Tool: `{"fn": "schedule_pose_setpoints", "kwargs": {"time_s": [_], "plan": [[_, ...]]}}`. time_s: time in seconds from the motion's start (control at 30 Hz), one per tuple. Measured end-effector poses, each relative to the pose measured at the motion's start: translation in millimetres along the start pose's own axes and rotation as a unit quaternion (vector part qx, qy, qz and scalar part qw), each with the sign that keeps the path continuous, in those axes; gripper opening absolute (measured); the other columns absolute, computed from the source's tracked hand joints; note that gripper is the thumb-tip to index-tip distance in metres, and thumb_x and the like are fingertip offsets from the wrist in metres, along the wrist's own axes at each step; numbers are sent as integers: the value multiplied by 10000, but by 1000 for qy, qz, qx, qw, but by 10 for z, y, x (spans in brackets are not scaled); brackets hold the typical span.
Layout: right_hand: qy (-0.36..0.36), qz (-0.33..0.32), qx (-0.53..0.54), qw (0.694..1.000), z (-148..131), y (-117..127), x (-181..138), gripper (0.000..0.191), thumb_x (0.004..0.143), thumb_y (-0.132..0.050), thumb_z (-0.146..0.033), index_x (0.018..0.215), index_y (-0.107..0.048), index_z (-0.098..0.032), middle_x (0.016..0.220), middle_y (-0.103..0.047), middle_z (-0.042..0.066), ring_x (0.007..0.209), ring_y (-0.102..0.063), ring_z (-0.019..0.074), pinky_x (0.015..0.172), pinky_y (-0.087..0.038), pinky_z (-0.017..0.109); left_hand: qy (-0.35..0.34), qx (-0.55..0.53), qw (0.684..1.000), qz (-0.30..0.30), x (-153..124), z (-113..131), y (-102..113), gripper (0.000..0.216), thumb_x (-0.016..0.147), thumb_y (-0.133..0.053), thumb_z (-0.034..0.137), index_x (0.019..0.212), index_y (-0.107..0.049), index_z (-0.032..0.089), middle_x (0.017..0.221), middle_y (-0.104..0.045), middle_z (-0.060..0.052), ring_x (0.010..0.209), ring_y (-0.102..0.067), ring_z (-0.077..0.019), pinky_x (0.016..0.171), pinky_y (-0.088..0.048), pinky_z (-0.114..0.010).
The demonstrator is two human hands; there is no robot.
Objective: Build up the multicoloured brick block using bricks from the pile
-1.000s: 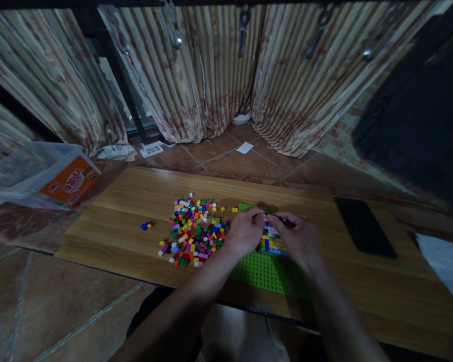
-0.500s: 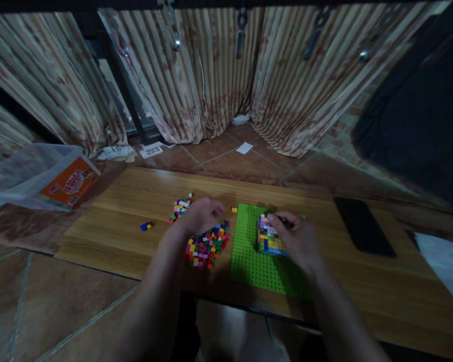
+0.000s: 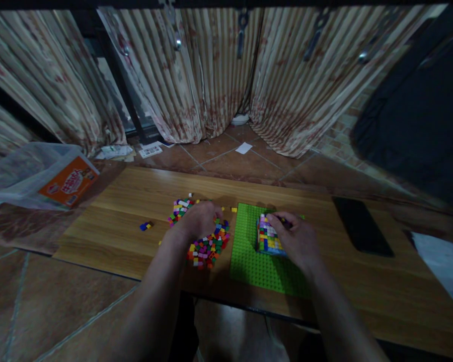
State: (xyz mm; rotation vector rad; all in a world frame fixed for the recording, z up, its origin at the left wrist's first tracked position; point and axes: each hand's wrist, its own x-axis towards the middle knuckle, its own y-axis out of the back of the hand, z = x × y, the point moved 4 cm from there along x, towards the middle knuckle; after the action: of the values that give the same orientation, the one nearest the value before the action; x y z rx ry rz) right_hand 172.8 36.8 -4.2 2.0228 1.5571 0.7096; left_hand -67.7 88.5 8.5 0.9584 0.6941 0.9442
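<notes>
My left hand (image 3: 203,218) reaches down over a pile of small colourful toy bricks (image 3: 207,249). Its fingers are curled together, and what they hold, if anything, is hidden. On a green studded baseplate (image 3: 247,269) stands a block built of multicoloured bricks (image 3: 269,239). My right hand (image 3: 295,239) grips this block from the right, with the thumb on its top and the fingers at the far side. The hand covers the block's right part. A yellow brick (image 3: 234,209) lies by the baseplate's far left corner.
A few blue and yellow bricks (image 3: 146,226) lie apart at the left of the wooden table (image 3: 113,211). A black flat slab (image 3: 362,226) lies at the right, with white paper (image 3: 443,266) beyond it. A clear plastic tub (image 3: 33,173) with an orange label stands at the far left.
My left hand has lowered toward the brick pile, and its fingers have curled downward. My right hand stays on the brick block.
</notes>
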Motion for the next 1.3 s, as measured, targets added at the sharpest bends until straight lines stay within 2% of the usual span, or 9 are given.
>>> {"fn": "schedule_pose_setpoints", "kwargs": {"time_s": [0.2,0.33,0.5,0.57,0.7,0.77,0.97,1.1,1.3], "plan": [[12,-2,-1,1000,2,-13,-5,472,824,-519,-610,889,-739,-197,818,-710,65,761,-631,219,709,-462,336,-14,8,1000,2,3,18,2,372,675,-516,46,958,-731,156,908,-735,-87,828,-664,-213,782,-509,-300],[52,38,8,998,-56,20,-22,430,858,-521,-562,911,-724,-187,882,-696,81,830,-631,232,762,-479,369,-62,-139,988,29,7,102,63,248,779,-545,135,974,-696,158,884,-726,-59,809,-654,-180,770,-511,-291],[166,137,57,975,-250,141,-124,233,905,-550,-381,980,-700,-219,1013,-671,74,1002,-619,224,903,-477,388,-87,-382,920,22,57,298,20,193,824,-594,192,998,-666,154,975,-713,-53,891,-648,-161,836,-502,-298],[202,121,69,969,-320,133,-170,197,910,-558,-337,1016,-693,-241,1057,-662,63,1028,-616,214,916,-481,380,-73,-449,890,-2,78,379,-47,215,812,-633,204,1018,-656,149,973,-703,-51,885,-651,-158,848,-499,-309],[232,42,64,970,-404,44,-228,227,923,-546,-283,1111,-672,-267,1091,-663,50,1035,-617,207,905,-488,371,-74,-555,826,-71,91,564,-174,240,803,-681,262,1011,-650,147,956,-683,-42,837,-656,-144,827,-507,-314],[238,16,63,969,-423,12,-238,240,928,-537,-265,1128,-669,-270,1069,-677,46,1012,-623,207,886,-490,369,-79,-582,806,-77,96,632,-205,223,795,-694,267,972,-657,137,931,-682,-39,821,-648,-133,819,-509,-301],[212,18,78,974,-404,19,-219,193,914,-557,-245,1036,-705,-262,966,-702,36,925,-633,201,837,-486,360,-61,-609,791,-23,143,674,-262,270,747,-730,209,995,-657,131,864,-703,-29,768,-653,-115,791,-508,-275],[161,22,132,978,-350,17,-206,182,891,-583,-256,1021,-710,-257,935,-699,25,878,-643,183,778,-495,323,-66,-612,788,5,168,694,-288,226,707,-760,220,891,-659,137,819,-702,-17,765,-657,-124,768,-506,-269],[71,6,234,970,-304,-7,-203,141,828,-655,-318,909,-728,-229,851,-727,15,785,-662,176,723,-504,303,-52,-601,797,31,161,741,-234,138,705,-749,215,760,-666,120,677,-668,2,624,-615,-95,655,-482,-230]]}}
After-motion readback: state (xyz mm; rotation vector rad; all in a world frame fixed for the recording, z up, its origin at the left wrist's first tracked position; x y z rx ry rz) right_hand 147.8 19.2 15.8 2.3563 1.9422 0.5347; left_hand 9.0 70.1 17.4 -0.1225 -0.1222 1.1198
